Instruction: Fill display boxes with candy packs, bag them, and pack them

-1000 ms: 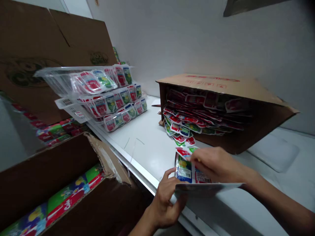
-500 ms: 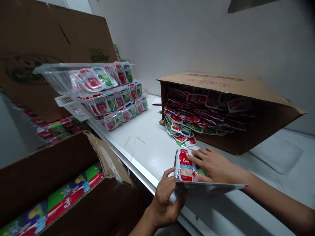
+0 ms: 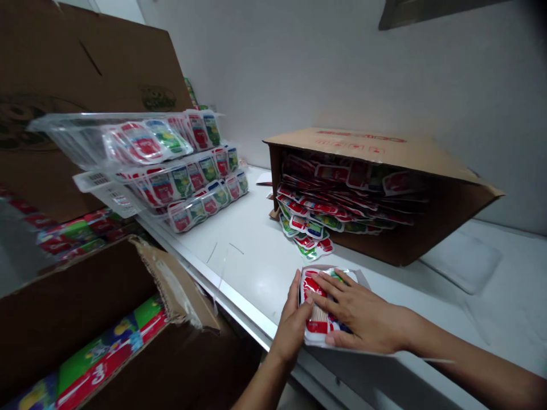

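A small white carton (image 3: pixel 362 278) sits at the table's front edge, with its flap hanging open toward me. In it lie candy packets (image 3: pixel 317 326), the top one red with "Cola" print and pale sticks showing through. My left hand (image 3: pixel 289 333) grips the carton's left side, thumb over the near edge of the packets. Spread flat on top of the packets is my right hand (image 3: pixel 363 316), which covers much of them. Just beyond, loose red and green packets (image 3: pixel 314 247) spill from a large brown box (image 3: pixel 384 154) lying on its side.
Clear plastic trays (image 3: pixel 85 131) full of packets are stacked at the left on the white table (image 3: pixel 252 273). An open cardboard box (image 3: pixel 166 279) with printed cartons (image 3: pixel 98 353) stands low at the left front. Behind the trays rises a tall brown box (image 3: pixel 123 62).
My left hand has moved up from the carton's front flap to its left side. My right hand has slid left over the packets. The view has shifted slightly right.
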Tool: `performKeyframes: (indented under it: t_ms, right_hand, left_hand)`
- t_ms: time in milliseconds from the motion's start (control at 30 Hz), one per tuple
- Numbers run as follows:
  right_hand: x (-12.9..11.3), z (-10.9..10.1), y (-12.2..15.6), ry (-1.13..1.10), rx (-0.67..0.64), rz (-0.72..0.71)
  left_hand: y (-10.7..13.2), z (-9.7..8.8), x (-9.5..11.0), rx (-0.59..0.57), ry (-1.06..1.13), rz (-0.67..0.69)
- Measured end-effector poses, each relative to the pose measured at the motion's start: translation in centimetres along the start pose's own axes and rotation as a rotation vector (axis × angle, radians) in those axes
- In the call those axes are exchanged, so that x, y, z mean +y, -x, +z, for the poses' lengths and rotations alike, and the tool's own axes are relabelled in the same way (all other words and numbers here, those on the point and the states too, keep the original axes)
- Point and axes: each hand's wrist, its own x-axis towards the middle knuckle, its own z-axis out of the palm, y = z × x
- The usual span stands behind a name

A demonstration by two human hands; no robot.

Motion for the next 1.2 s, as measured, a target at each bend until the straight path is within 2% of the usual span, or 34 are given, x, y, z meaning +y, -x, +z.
performKeyframes:
  t_ms: [200,367,467,500,567,633,700,733,767,833,933,1000,1067,1133,1200]
  right_hand:
    - [-1.9,-0.6,5.0,-0.177,-0.034,0.087]
    - [-2.1,-0.2,7.7,-0.198,0.008,0.230]
    - [-2.2,-0.3,8.6,-0.205,0.020,0.235]
    - [-2.2,-0.4,8.9,-0.207,0.056,0.219]
    - [-2.0,-0.5,9.9,-0.223,0.235,0.249]
    - [-1.6,0.1,11.3,-0.293,0.513,0.434]
    - [-1.2,1.4,12.7,-0.440,0.768,0.685]
    - [-1.2,2.3,13.3,-0.544,0.845,0.773]
    - [-1.2,3.4,13.8,-0.659,0.890,0.825]
    - [-1.7,5.4,14.3,-0.900,0.896,0.827]
    - [-2.6,7.7,13.9,-1.199,0.845,0.759]
    - [-3.1,8.3,13.4,-1.306,0.869,0.735]
    - [-3.4,8.3,12.8,-1.359,0.910,0.745]
    - [-3.5,8.1,12.3,-1.376,0.933,0.772]
    - [-3.5,7.9,12.0,-1.367,0.930,0.794]
  left_hand:
    - [3.9,2.5,-1.6,-0.027,0.092,-0.084]
    - [4.2,3.3,-1.2,-0.028,-0.017,-0.088]
    - [4.3,3.5,-1.3,-0.037,-0.073,-0.077]
    - [4.4,3.5,-1.4,-0.053,-0.076,-0.085]
    - [4.6,3.5,-1.3,-0.069,-0.086,-0.096]
    - [4.6,3.5,-0.4,-0.020,-0.192,-0.032]
    - [4.0,3.8,1.4,0.021,-0.426,0.157]
    - [3.5,4.1,2.6,-0.007,-0.563,0.287]
    - [2.9,4.7,3.7,-0.106,-0.680,0.407]
    - [1.6,6.2,5.5,-0.377,-0.839,0.567]
    - [-0.3,8.8,6.0,-0.836,-1.099,0.630]
    - [-1.0,10.0,5.4,-1.007,-1.205,0.582]
    - [-1.5,10.6,4.6,-1.026,-1.228,0.490]
    - [-1.9,11.0,4.1,-0.938,-1.209,0.341]
    - [-2.3,11.5,3.9,-0.798,-1.176,0.148]
